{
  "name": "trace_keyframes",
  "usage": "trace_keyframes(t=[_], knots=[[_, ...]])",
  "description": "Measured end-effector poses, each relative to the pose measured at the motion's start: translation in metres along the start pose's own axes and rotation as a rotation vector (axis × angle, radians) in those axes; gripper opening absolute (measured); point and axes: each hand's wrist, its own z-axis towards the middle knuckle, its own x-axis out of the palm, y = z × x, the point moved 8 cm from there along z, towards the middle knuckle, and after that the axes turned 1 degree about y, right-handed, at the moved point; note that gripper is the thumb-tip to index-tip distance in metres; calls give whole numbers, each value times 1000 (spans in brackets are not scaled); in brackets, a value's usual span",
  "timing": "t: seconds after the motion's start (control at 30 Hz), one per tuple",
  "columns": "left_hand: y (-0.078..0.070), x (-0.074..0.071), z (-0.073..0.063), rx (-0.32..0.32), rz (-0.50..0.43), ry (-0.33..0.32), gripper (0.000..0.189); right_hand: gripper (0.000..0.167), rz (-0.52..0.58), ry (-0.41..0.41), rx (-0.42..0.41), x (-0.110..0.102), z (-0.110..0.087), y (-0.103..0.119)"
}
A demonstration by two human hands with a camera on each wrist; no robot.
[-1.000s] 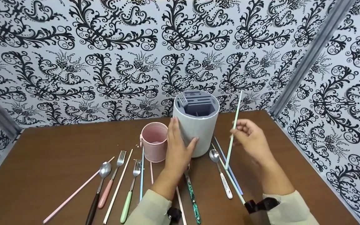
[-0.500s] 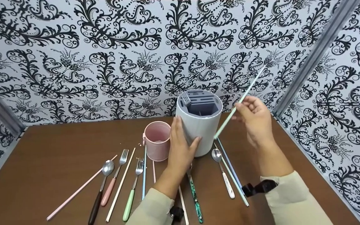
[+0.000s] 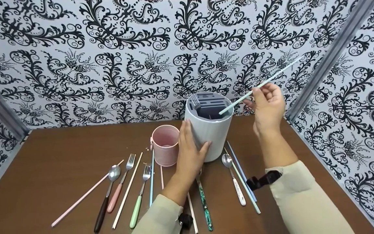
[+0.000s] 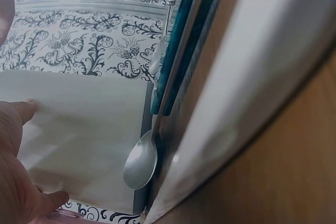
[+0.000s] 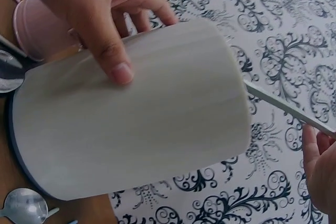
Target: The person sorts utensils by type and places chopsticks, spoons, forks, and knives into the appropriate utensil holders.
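A pale green chopstick (image 3: 276, 75) slants down from my right hand (image 3: 269, 109), which pinches it between thumb and fingers. Its lower tip is over the large front compartment of the white utensil holder (image 3: 209, 138), inside the rim. Whether the tip touches anything cannot be told. My left hand (image 3: 191, 156) rests against the holder's left and front sides, fingers and thumb extended on its wall. A fork (image 3: 196, 102) stands in the holder's left slot, tines up. The left wrist view shows a spoon (image 4: 140, 163) and teal-patterned handle (image 4: 176, 51) near the holder's base.
A pink cup (image 3: 166, 154) stands left of the holder. Several forks, spoons and chopsticks lie on the brown table (image 3: 60, 156) at left and front. A white-handled spoon (image 3: 237, 188) and a blue chopstick (image 3: 239, 165) lie at right. Patterned walls close the back and sides.
My right hand has lifted the green chopstick from the table at right, tilted it, and brought its lower tip up and left into the holder's mouth. My left hand stays on the holder.
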Motion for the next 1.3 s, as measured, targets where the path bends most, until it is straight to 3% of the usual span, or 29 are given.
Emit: trace_keyframes(t=[0.23,0.63,1.3], knots=[[0,3,0,-6,-1,-4,96,18,-117,26,-55,4,4,-15],[-3,3,-2,6,5,-11,97,12,-277,100,2,11,1,-44],[-3,-1,-1,21,8,-26,96,11,-383,100,-112,17,-3,-49]])
